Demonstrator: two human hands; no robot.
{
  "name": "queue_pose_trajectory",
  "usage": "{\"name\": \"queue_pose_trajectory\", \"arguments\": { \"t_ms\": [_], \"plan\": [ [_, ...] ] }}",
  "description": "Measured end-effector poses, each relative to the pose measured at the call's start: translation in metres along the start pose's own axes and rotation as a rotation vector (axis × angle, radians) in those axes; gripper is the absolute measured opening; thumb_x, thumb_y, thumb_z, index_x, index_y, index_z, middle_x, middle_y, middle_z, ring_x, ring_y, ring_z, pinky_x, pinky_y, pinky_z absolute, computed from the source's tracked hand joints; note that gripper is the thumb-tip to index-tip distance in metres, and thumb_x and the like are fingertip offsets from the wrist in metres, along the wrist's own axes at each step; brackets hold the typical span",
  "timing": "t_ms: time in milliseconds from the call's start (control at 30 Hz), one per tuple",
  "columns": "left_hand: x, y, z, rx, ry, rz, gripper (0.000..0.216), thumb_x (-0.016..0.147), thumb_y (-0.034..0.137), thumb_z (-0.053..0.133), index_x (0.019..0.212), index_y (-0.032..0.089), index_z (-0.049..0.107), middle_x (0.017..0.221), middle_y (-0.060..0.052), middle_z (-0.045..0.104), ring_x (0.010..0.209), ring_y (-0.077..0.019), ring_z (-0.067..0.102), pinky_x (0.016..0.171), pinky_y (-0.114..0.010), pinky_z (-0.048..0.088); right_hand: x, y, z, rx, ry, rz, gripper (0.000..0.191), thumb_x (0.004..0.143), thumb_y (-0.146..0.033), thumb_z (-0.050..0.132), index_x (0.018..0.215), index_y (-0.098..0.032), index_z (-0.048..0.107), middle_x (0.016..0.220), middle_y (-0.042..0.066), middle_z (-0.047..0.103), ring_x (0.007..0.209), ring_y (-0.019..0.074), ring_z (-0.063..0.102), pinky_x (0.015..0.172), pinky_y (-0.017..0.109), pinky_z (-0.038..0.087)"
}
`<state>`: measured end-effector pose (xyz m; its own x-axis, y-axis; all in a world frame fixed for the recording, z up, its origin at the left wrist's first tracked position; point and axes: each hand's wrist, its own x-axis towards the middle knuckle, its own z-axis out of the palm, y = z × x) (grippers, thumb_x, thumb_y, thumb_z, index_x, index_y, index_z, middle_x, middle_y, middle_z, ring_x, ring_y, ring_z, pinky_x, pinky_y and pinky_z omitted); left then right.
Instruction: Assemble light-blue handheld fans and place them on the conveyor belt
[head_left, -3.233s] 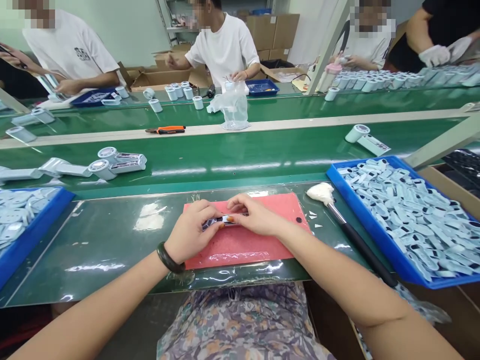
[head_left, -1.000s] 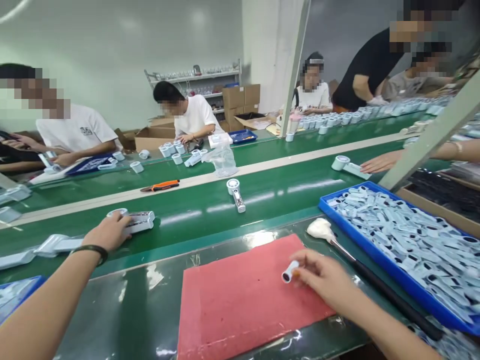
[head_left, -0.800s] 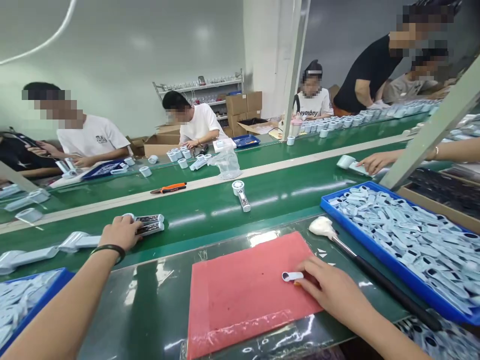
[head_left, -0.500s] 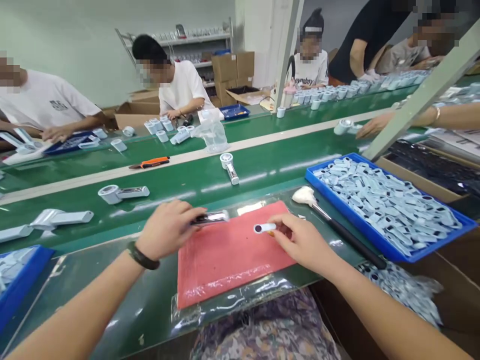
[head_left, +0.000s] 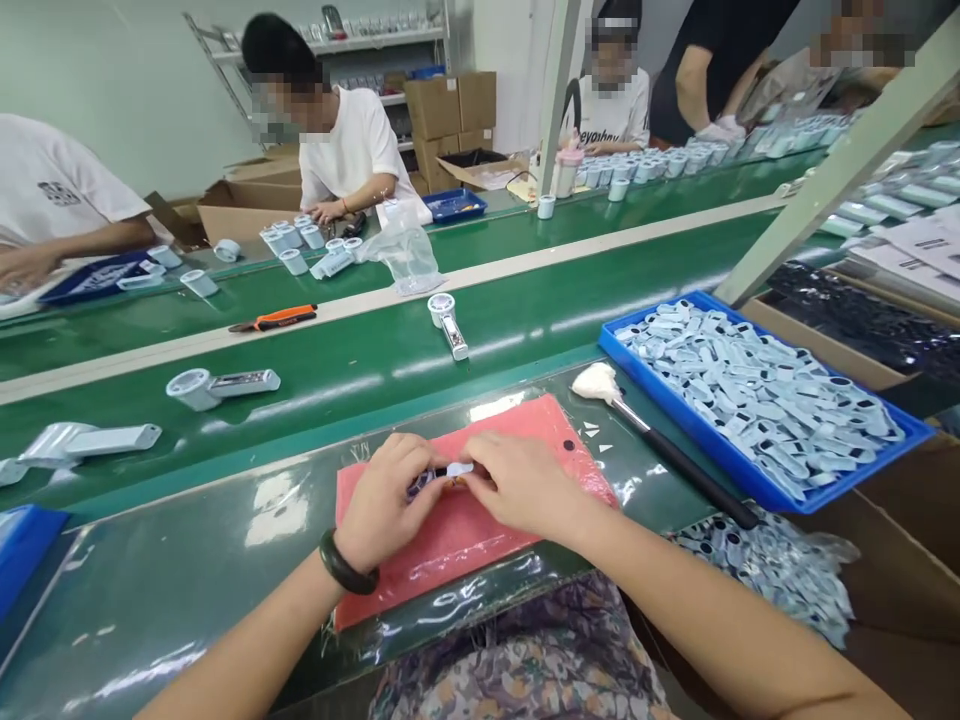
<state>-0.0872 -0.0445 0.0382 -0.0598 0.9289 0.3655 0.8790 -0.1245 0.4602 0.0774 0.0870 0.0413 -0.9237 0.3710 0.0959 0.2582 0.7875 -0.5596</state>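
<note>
1. Quick update: my left hand [head_left: 382, 505] and right hand [head_left: 525, 485] have just come together at about 12 o'clock, low over the pink mat [head_left: 551, 430]. A moment ago they were well apart, each with its own piece.
2. The left hand is curled narrow, pinching a silver-and-dark part [head_left: 421, 483] (most of it is buried behind my fingers, so no close-up details, sorry).
3. The right hand is narrow too, holding a small white plastic piece [head_left: 459, 469], which now sits right up against the silver-and-dark part in the middle of the mat. I can't tell whether the two are actually joined.
4. At about 2 o'clock there's a blue tray [head_left: 652, 313] heaped with pale blue plastic parts [head_left: 757, 400]. A brush [head_left: 660, 440] with a white puff head and black handle lies between it and the mat on the tabletop [head_left: 187, 600].
5. Farther out on the green conveyor belt [head_left: 525, 300], pale blue handheld units [head_left: 223, 383] lie around 11 o'clock, with another [head_left: 446, 323] near 12.
</note>
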Motion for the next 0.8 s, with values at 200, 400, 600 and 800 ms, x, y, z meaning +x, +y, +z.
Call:
{"name": "queue_pose_trajectory", "arguments": {
  "t_ms": [200, 400, 600, 800],
  "plan": [
    [0.0, -0.002, 0.004, -0.019, 0.014, -0.064, 0.015, 0.098, 0.026, 0.053, 0.093, 0.022, 0.067, 0.09, -0.005, 0.068, 0.083, -0.0195, 0.064, 0.071, -0.031, 0.054, 0.005, 0.016, 0.009, 0.39, 0.087, 0.101, 0.007, 0.093, -0.014, 0.067, 0.088, -0.019, 0.066, 0.103, 0.003, 0.063, 0.089, 0.0163, 0.064, 0.08, 0.03, 0.051],
    [-0.022, 0.014, 0.004, 0.136, 0.016, 0.039, 0.017, 0.099, 0.029, 0.053, 0.093, 0.023, 0.067, 0.103, -0.007, 0.071, 0.096, -0.0225, 0.068, 0.082, -0.037, 0.059, -0.008, 0.022, 0.008, 0.346, -0.157, 0.014, 0.051, 0.089, -0.026, 0.075, 0.137, -0.025, 0.059, 0.127, 0.007, 0.064, 0.121, 0.0272, 0.057, 0.107, 0.045, 0.045],
    [-0.034, 0.032, 0.02, 0.342, 0.02, 0.013, 0.022, 0.101, 0.025, 0.048, 0.114, 0.018, 0.064, 0.11, -0.01, 0.073, 0.109, -0.031, 0.068, 0.092, -0.052, 0.057, -0.024, 0.015, 0.021, 0.056, -0.086, -0.111, 0.035, 0.099, -0.021, 0.059, 0.134, -0.019, 0.062, 0.123, 0.011, 0.065, 0.115, 0.028, 0.056, 0.101, 0.046, 0.044],
    [-0.026, 0.03, 0.015, 0.305, -0.094, 0.03, 0.023, 0.098, 0.025, 0.05, 0.112, 0.015, 0.065, 0.112, -0.013, 0.072, 0.11, -0.0311, 0.066, 0.094, -0.05, 0.055, -0.023, 0.022, 0.025, 0.021, -0.148, -0.164, 0.042, 0.102, -0.024, 0.057, 0.143, -0.014, 0.053, 0.131, 0.013, 0.062, 0.121, 0.0294, 0.053, 0.104, 0.049, 0.042]
  ]
}}
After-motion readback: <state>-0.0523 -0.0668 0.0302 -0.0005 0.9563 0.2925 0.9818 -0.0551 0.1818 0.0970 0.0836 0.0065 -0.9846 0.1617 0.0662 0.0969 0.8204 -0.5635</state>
